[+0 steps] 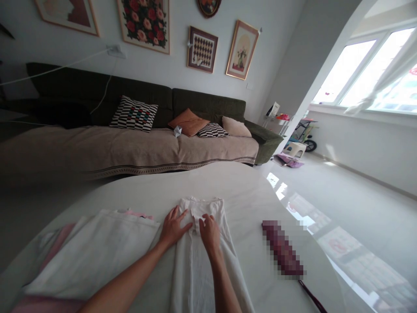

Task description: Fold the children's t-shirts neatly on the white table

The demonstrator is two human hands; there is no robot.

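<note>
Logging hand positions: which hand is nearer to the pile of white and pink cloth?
Left. The left hand rests on the white garment, just right of the pile; the right hand is farther right, at the same garment.

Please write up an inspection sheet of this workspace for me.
Surface: pale table, curved edge.
Job's things: white cloth, laid lengthwise, creased near its far end.
Clutter: white and pink fabrics at left; blurred dark-red item with a strap at right.
Hands: left hand spread on the cloth; right hand on it, fingers bent, grip unclear.
Cables: white cable from wall outlet; on the table, nothing seen.
Surroundings: dark sofa, cushions, framed pictures, window.
</note>
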